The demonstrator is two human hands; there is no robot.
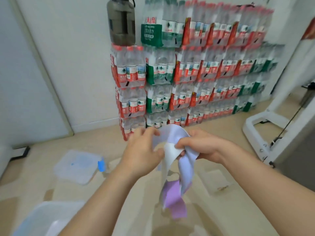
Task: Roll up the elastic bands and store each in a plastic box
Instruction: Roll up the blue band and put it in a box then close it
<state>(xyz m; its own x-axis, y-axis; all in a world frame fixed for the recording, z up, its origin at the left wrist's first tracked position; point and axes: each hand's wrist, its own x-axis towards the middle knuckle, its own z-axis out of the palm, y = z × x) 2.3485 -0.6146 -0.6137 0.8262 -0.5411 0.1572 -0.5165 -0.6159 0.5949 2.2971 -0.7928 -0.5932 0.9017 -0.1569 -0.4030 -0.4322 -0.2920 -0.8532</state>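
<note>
- Both hands are raised in front of the chest with a bunch of elastic bands between them: the left hand pinches the pale upper loop between thumb and fingers, and the right hand is closed around the gathered middle of the bunch
- The bands hang loose below the hands, a white strip, a lavender-blue one and a purple tail dangling free (I cannot tell exactly how many bands there are, since they overlap)
- No neat roll shows anywhere in the bunch, so the rolling looks barely begun at best; the hands seem to be sorting or separating one band from the others
- A clear plastic box with a blue clip lies on the floor to the left, apparently closed, with nothing I can make out in it; a second clear container sits at the lower left edge, partly cut off
- Judging from this, every band is left to roll and box, so the task is near its start
</note>
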